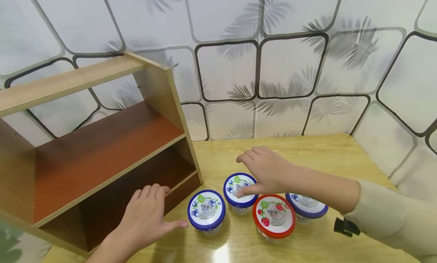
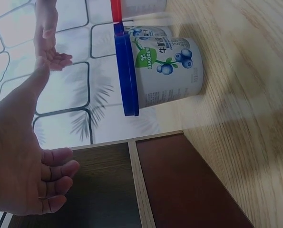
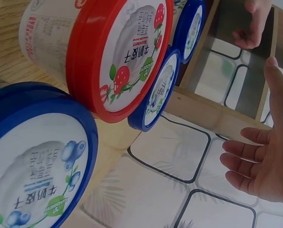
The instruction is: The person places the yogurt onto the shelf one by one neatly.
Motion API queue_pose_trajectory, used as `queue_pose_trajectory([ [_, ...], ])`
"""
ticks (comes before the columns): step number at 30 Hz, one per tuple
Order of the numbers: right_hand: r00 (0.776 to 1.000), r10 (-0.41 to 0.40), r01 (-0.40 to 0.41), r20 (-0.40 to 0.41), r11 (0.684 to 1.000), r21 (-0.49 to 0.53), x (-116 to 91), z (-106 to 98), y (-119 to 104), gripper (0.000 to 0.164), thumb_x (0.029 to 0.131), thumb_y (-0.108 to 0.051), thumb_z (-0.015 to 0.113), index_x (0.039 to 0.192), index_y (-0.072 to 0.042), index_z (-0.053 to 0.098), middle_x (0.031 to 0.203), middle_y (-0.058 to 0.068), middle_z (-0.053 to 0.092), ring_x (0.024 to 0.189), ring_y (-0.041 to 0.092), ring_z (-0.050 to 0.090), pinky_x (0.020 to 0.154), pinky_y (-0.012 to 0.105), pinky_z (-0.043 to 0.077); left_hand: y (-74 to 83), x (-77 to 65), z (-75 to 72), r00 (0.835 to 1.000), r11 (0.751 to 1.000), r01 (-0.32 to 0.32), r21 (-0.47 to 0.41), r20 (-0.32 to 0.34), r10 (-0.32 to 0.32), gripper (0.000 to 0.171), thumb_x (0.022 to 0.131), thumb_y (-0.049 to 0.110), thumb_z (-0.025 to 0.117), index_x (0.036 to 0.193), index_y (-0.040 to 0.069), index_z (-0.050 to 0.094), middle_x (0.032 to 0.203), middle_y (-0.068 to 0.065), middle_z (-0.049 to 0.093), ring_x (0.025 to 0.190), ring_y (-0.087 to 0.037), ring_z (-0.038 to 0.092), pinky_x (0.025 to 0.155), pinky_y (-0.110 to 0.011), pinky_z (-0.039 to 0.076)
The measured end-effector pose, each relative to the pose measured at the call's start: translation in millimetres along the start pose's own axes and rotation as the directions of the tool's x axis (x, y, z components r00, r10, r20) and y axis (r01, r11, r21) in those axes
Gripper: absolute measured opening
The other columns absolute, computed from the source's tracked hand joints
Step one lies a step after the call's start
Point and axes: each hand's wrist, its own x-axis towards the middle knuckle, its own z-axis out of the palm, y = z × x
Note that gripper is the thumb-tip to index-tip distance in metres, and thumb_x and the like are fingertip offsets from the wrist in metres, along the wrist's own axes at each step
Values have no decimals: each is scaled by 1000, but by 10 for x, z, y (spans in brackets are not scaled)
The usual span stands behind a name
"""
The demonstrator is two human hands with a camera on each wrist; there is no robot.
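Several lidded tubs stand on the wooden table. A blue-lidded blueberry tub (image 1: 206,210) is nearest my left hand (image 1: 145,215), whose thumb points at its lid. In the left wrist view that hand (image 2: 29,152) holds nothing, and the blueberry tub (image 2: 162,71) is apart from it. My right hand (image 1: 268,170) hovers over a second blue-lidded tub (image 1: 239,206), thumb above its lid. A red-lidded strawberry tub (image 1: 274,216) and another blue-lidded tub (image 1: 307,206) stand beside it, the latter partly behind my forearm. In the right wrist view the right hand (image 3: 267,152) is empty, fingers loosely bent.
A wooden shelf unit (image 1: 109,138) with reddish-brown boards stands at the left, close to the left hand. Behind the table (image 1: 334,153) hangs a patterned wall covering (image 1: 225,69) with leaf prints. A small black clip (image 1: 346,227) is at the right sleeve.
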Motion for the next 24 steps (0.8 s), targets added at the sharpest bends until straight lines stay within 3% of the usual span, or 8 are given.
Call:
queue_pose_trajectory([
  [12,999,9,-9,39,1000,2,147,-15,-31,76,80,-70,53,119,-6,56,111,6,62,104,24,57,91,41,45,-42,-79,-54,999,999,20,25,-32,-19,85,60,80,61,100,5,55,87,-5,54,83,-25,52,70,-36,36],
  [24,999,-13,13,38,1000,8,324,31,-72,70,81,-66,55,115,-5,57,107,6,63,101,24,57,92,42,44,-196,-197,-73,998,997,59,42,-36,-57,84,63,81,57,100,6,55,85,-4,54,80,-25,53,68,-38,39],
])
